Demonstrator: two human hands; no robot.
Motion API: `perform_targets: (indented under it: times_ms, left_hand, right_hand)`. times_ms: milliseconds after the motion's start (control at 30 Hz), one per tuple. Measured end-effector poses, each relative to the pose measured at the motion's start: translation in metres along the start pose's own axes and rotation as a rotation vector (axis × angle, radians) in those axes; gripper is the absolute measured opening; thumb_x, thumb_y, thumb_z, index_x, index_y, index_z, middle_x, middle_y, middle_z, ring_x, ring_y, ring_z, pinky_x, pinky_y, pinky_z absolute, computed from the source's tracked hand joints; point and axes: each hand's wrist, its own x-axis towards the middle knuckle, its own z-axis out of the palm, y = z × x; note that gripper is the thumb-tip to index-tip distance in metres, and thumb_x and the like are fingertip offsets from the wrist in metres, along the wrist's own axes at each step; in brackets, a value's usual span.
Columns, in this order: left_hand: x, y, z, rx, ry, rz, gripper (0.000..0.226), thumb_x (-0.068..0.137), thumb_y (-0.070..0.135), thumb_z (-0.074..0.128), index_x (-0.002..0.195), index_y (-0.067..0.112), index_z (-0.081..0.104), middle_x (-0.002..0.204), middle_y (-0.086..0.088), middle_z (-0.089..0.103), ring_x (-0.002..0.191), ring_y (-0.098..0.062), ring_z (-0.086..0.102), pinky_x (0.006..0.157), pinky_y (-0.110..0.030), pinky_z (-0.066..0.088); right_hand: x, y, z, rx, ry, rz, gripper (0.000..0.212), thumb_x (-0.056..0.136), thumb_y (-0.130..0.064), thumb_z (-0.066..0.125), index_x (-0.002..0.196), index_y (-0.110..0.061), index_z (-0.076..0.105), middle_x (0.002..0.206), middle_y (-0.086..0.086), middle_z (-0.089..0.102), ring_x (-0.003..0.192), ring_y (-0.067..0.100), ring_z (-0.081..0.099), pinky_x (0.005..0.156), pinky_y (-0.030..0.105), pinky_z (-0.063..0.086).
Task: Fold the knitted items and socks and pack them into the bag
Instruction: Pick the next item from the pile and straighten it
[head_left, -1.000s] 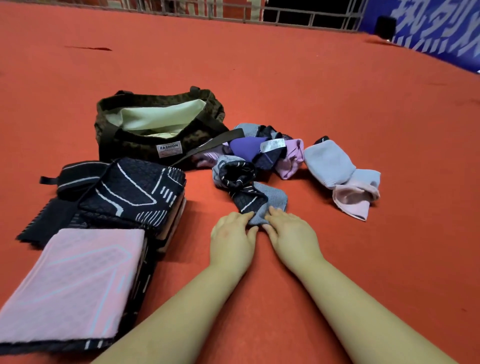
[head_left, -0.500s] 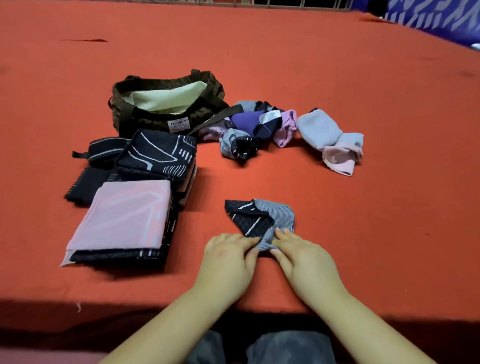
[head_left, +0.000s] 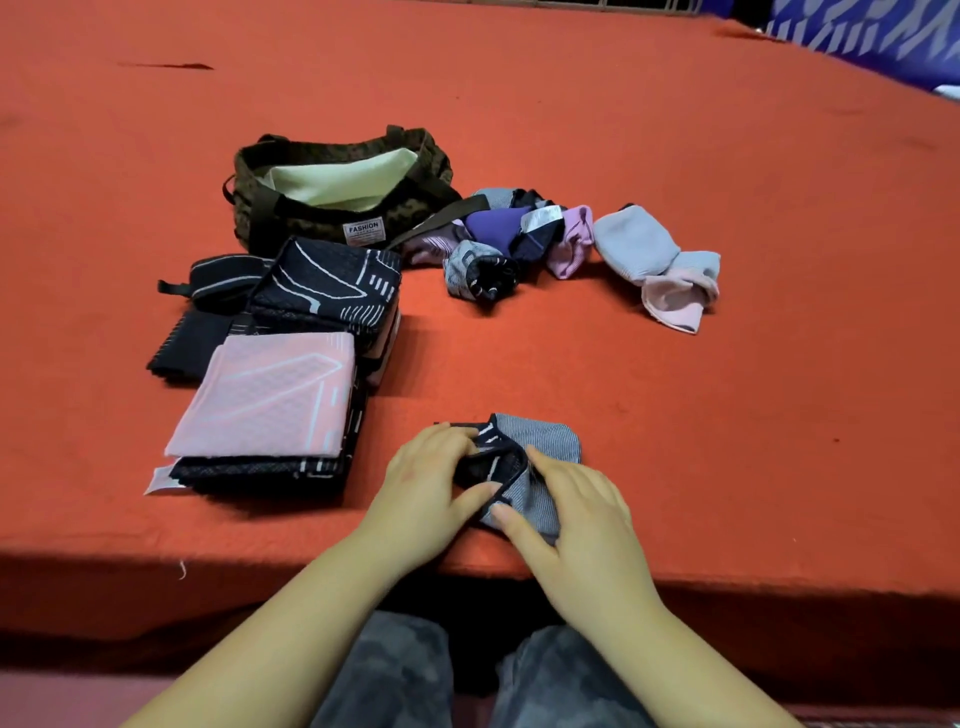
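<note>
Both hands work one sock (head_left: 540, 467) at the near table (head_left: 675, 156) edge: left hand (head_left: 421, 493) pinches its dark cuff, right hand (head_left: 576, 514) curls fingers over its grey striped part. Left of them sits a folded stack (head_left: 270, 395). Beyond lie the open bag (head_left: 337, 192) and a sock pile (head_left: 524, 239).

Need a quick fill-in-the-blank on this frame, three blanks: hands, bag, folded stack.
1. Both hands, left hand and right hand, grip a grey and black ____.
2. The label on the bag reads ____.
3. The top item on the near folded stack is coloured ____.

Missing words: sock; FASHION; pink
</note>
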Motion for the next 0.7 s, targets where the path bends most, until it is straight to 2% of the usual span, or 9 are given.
perform_targets:
  times_ms: [67, 133, 233, 300, 367, 433, 467, 567, 700]
  left_hand:
    - [-0.001, 0.001, -0.001, -0.056, 0.003, -0.022, 0.043, 0.078, 0.050, 0.055, 0.100, 0.013, 0.059, 0.101, 0.005, 0.062, 0.100, -0.017, 0.055, 0.088, -0.023, 0.038]
    - [-0.005, 0.002, -0.002, -0.091, 0.020, -0.056, 0.023, 0.082, 0.033, 0.068, 0.092, 0.021, 0.051, 0.086, 0.013, 0.055, 0.087, -0.014, 0.052, 0.074, -0.015, 0.034]
    - [-0.010, -0.003, -0.003, -0.180, 0.030, -0.083, 0.036, 0.080, 0.027, 0.073, 0.105, 0.030, 0.048, 0.091, 0.014, 0.055, 0.089, -0.007, 0.053, 0.079, -0.008, 0.035]
    - [-0.010, -0.006, -0.004, -0.164, 0.018, -0.053, 0.035, 0.079, 0.038, 0.070, 0.109, 0.025, 0.057, 0.093, 0.008, 0.060, 0.091, -0.010, 0.055, 0.084, -0.018, 0.040]
    - [-0.012, -0.006, -0.004, -0.113, 0.025, 0.030, 0.030, 0.080, 0.053, 0.053, 0.089, 0.026, 0.062, 0.084, 0.011, 0.058, 0.083, -0.011, 0.054, 0.080, -0.030, 0.042]
    - [-0.014, 0.000, -0.009, -0.095, 0.095, 0.065, 0.023, 0.083, 0.053, 0.042, 0.070, 0.035, 0.048, 0.067, 0.016, 0.046, 0.071, -0.008, 0.045, 0.070, -0.029, 0.035]
    - [-0.015, 0.005, -0.011, -0.082, 0.139, 0.082, 0.024, 0.086, 0.051, 0.040, 0.068, 0.036, 0.041, 0.063, 0.016, 0.041, 0.068, -0.008, 0.041, 0.068, -0.028, 0.031]
    - [-0.017, 0.022, -0.019, -0.048, 0.215, 0.142, 0.024, 0.089, 0.046, 0.036, 0.072, 0.030, 0.038, 0.061, 0.013, 0.040, 0.064, -0.013, 0.041, 0.063, -0.026, 0.025]
    - [-0.017, 0.040, -0.032, -0.229, 0.330, 0.050, 0.023, 0.087, 0.048, 0.036, 0.089, 0.029, 0.049, 0.060, 0.005, 0.052, 0.066, -0.019, 0.054, 0.063, -0.037, 0.040]
  right_hand:
    - [0.000, -0.002, 0.009, -0.019, 0.026, 0.008, 0.064, 0.081, -0.063, 0.042, 0.124, -0.019, 0.059, 0.120, -0.008, 0.062, 0.113, 0.014, 0.054, 0.103, 0.042, 0.040]
    - [-0.001, -0.001, 0.017, -0.040, 0.061, 0.026, 0.056, 0.083, -0.058, 0.043, 0.118, -0.020, 0.063, 0.120, -0.008, 0.063, 0.113, 0.015, 0.056, 0.104, 0.043, 0.038]
    - [-0.003, 0.001, 0.024, -0.046, 0.129, 0.045, 0.047, 0.086, -0.051, 0.043, 0.106, -0.018, 0.070, 0.114, -0.008, 0.067, 0.112, 0.015, 0.058, 0.104, 0.043, 0.036]
    - [-0.001, 0.001, 0.024, 0.010, 0.167, 0.057, 0.044, 0.087, -0.046, 0.042, 0.098, -0.016, 0.072, 0.104, -0.006, 0.071, 0.106, 0.016, 0.061, 0.102, 0.043, 0.039]
    - [0.003, 0.001, 0.017, 0.103, 0.157, 0.111, 0.045, 0.089, -0.048, 0.038, 0.086, -0.016, 0.070, 0.089, -0.005, 0.070, 0.092, 0.013, 0.062, 0.098, 0.037, 0.042]
    - [0.007, 0.001, 0.006, 0.225, 0.132, 0.191, 0.049, 0.089, -0.053, 0.034, 0.078, -0.015, 0.063, 0.070, -0.005, 0.062, 0.072, 0.015, 0.054, 0.079, 0.033, 0.044]
    - [0.008, 0.002, 0.001, 0.281, 0.145, 0.230, 0.049, 0.089, -0.054, 0.035, 0.077, -0.014, 0.061, 0.064, -0.003, 0.058, 0.065, 0.017, 0.052, 0.069, 0.036, 0.044]
    - [0.013, 0.007, -0.015, 0.369, 0.220, 0.293, 0.046, 0.088, -0.053, 0.036, 0.074, -0.014, 0.056, 0.057, 0.000, 0.052, 0.055, 0.014, 0.046, 0.060, 0.042, 0.040]
    - [0.019, 0.019, -0.034, 0.339, 0.308, 0.311, 0.042, 0.093, -0.045, 0.037, 0.069, -0.013, 0.049, 0.056, 0.001, 0.050, 0.055, 0.014, 0.043, 0.058, 0.037, 0.036]
